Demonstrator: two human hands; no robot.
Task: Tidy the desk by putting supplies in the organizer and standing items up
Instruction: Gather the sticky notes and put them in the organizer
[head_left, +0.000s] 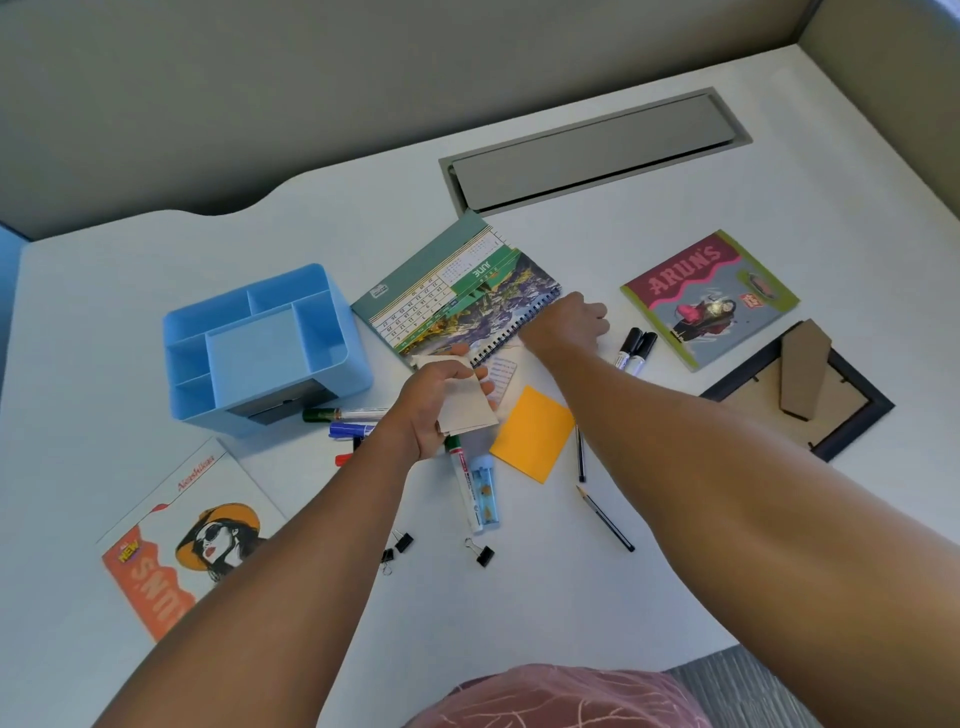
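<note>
A light blue organizer (265, 345) with several compartments stands at the left of the white desk (727, 545). My left hand (434, 402) holds a stack of beige cards (467, 402) just right of it. My right hand (569, 325) reaches to the desk beside the spiral edge of a flat-lying desk calendar (457, 293), fingers curled; what they hold is hidden. Two black markers (635, 349) lie just right of that hand. Green, blue and red markers (343, 423) lie under my left wrist, with a green-capped white marker (464, 475) below it.
An orange sticky pad (532, 434), two pencils (605, 517), binder clips (480, 552) and a small blue case (488, 491) lie mid-desk. A booklet (711, 299) and face-down photo frame (800, 389) lie right; another booklet (176, 535) lies front left. A grey cable hatch (592, 150) sits behind.
</note>
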